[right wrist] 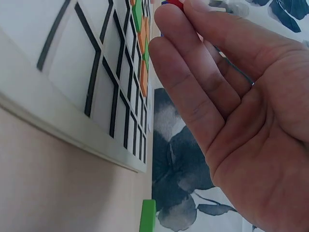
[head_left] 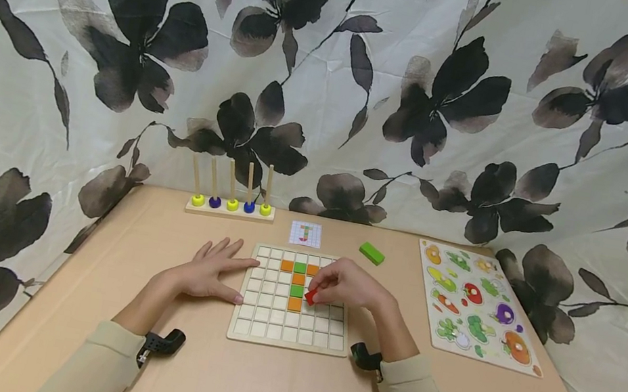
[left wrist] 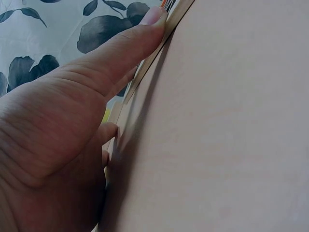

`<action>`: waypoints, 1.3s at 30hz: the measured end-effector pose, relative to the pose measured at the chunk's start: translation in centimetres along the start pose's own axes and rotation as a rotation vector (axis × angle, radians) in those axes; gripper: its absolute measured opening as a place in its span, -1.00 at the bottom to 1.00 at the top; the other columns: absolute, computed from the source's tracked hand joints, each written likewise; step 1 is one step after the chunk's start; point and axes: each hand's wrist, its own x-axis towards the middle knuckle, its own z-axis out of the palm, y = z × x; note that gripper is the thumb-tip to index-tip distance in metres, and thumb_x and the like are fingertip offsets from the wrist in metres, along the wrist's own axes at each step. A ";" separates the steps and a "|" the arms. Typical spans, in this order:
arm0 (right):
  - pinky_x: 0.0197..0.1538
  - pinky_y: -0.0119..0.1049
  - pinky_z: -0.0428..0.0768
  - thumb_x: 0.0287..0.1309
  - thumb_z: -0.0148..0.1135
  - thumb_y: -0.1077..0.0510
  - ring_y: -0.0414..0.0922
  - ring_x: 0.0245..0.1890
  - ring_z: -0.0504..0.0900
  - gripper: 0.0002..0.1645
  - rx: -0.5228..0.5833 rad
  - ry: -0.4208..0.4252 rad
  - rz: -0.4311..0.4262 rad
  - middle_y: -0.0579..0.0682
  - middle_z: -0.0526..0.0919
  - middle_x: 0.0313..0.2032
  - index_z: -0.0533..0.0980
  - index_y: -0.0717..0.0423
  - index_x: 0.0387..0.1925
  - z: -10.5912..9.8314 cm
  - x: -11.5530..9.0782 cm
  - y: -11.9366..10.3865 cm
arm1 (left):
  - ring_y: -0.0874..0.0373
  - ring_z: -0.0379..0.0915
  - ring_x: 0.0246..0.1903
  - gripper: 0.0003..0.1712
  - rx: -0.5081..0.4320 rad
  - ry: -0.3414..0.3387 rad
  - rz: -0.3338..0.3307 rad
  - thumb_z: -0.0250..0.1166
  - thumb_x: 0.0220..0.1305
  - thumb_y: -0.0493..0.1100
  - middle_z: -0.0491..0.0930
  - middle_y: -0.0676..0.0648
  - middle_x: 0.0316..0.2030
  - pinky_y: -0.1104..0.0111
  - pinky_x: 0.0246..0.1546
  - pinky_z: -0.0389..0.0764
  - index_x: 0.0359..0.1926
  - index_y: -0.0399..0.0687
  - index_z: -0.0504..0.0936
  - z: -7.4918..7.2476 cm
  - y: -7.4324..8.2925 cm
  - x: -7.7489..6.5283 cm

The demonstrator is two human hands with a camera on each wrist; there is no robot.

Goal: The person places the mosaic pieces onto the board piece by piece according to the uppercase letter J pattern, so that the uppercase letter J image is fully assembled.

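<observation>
A light wooden grid board (head_left: 258, 331) lies on the table in the head view. Several orange tiles (head_left: 294, 304) and green tiles (head_left: 297, 291) fill cells of it in a T-like shape. My right hand (head_left: 345, 283) pinches a small red tile (head_left: 310, 296) between thumb and fingertips, close over the cells right of the column. In the right wrist view the red tile (right wrist: 175, 3) barely shows at the top. Fingers spread, my left hand (head_left: 209, 274) rests at the board's left side, with forefinger and thumb touching its edge. The left wrist view shows that thumb (left wrist: 120, 53) against the rim.
Behind the board lies a small card (head_left: 314, 241) with a coloured pattern. A green block (head_left: 371, 253) is to its right. A peg stand (head_left: 230, 211) with yellow and blue beads stands at the back left. On the right lies a vegetable picture board (head_left: 479, 318). Floral cloth (head_left: 331, 89) hangs behind.
</observation>
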 end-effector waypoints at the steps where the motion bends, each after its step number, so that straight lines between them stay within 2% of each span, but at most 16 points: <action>1: -0.32 -0.36 0.61 0.00 0.44 0.26 -0.11 -0.45 0.61 -0.88 -0.004 -0.001 0.001 -0.05 0.71 -0.45 0.69 0.06 -0.35 0.1 0.1 0.0 | -0.28 -0.45 0.45 -0.03 0.001 -0.002 -0.002 0.33 -0.11 0.49 -0.17 -0.21 0.50 -0.23 0.32 -0.43 0.38 0.46 0.29 -0.1 0.1 0.0; 7: -0.32 -0.32 0.63 -0.01 0.46 0.20 -0.13 -0.47 0.62 -0.88 0.000 -0.031 0.007 -0.11 0.73 -0.44 0.70 -0.01 -0.35 0.8 0.5 -0.1 | -0.31 -0.43 0.45 -0.04 -0.006 0.005 0.006 0.34 -0.09 0.46 -0.15 -0.24 0.49 -0.26 0.30 -0.42 0.37 0.43 0.31 -0.2 0.3 -0.1; 13: -0.29 -0.25 0.67 0.02 0.42 0.27 -0.01 -0.45 0.70 -0.85 0.062 -0.114 0.025 -0.02 0.73 -0.42 0.68 0.11 -0.30 1.5 0.8 -0.3 | -0.34 -0.42 0.44 -0.06 -0.009 0.010 0.014 0.36 -0.08 0.43 -0.14 -0.27 0.48 -0.28 0.29 -0.41 0.37 0.41 0.32 -0.2 0.3 -0.1; 19: -0.30 -0.17 0.69 0.03 0.40 0.31 0.09 -0.47 0.70 -0.86 0.086 -0.158 0.031 0.05 0.72 -0.47 0.68 0.16 -0.30 2.2 1.0 -0.8 | -0.30 -0.43 0.45 -0.05 -0.003 0.006 0.009 0.35 -0.09 0.46 -0.15 -0.24 0.49 -0.25 0.31 -0.41 0.36 0.45 0.31 -0.3 0.3 0.0; 25: -0.35 -0.17 0.69 0.01 0.42 0.31 0.06 -0.52 0.71 -0.87 0.087 -0.171 0.026 0.04 0.72 -0.50 0.67 0.18 -0.32 3.0 1.3 -0.8 | -0.29 -0.44 0.45 -0.05 0.004 0.005 0.009 0.33 -0.10 0.48 -0.16 -0.23 0.49 -0.25 0.31 -0.41 0.37 0.46 0.30 -0.1 0.2 0.0; 39: -0.38 -0.17 0.68 -0.01 0.44 0.29 0.01 -0.58 0.70 -0.86 0.043 -0.186 0.045 0.01 0.71 -0.55 0.68 0.17 -0.33 3.2 1.3 -0.8 | -0.28 -0.44 0.45 -0.04 -0.003 0.011 0.008 0.32 -0.11 0.50 -0.17 -0.22 0.50 -0.24 0.31 -0.42 0.36 0.48 0.30 0.0 0.1 -0.2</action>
